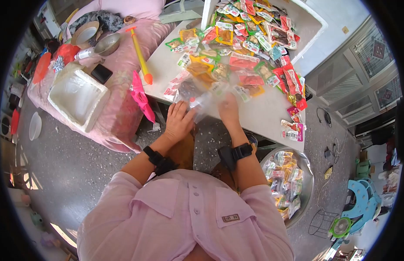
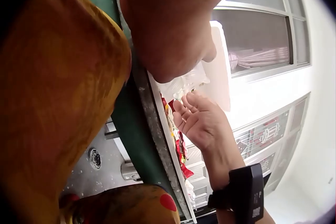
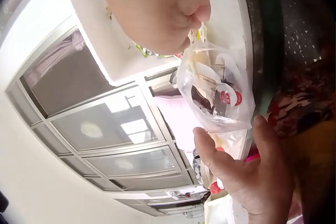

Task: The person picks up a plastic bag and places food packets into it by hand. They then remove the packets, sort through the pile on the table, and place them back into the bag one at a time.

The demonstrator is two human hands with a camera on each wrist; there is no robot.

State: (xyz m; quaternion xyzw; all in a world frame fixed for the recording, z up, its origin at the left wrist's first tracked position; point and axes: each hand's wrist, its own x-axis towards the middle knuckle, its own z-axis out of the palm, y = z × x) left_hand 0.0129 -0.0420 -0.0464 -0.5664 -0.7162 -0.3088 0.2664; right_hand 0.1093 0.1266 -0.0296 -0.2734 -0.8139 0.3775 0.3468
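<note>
A thin clear plastic bag [image 3: 226,121] stands at the table's front edge with its mouth gaping; packets and a red-marked item show inside. My left hand [image 1: 180,119] is at the bag's near side, its thumb and forefinger spread apart in the right wrist view. On the bag's other side is my right hand [image 1: 229,111], blurred in the head view. Its palm [image 2: 202,129] shows in the left wrist view. A yellow-green bit of packet [image 3: 198,34] shows by its fingertips; I cannot tell whether they pinch it. Colourful snack packets [image 1: 243,61] lie heaped beyond both hands.
A white foam box [image 1: 313,32] spills packets onto the table [image 1: 271,124]. To the right, a metal basin [image 1: 310,191] holds more packets. At left, a pink-covered surface [image 1: 123,87] carries an empty foam tray [image 1: 76,98], bowls and a phone [image 1: 101,74].
</note>
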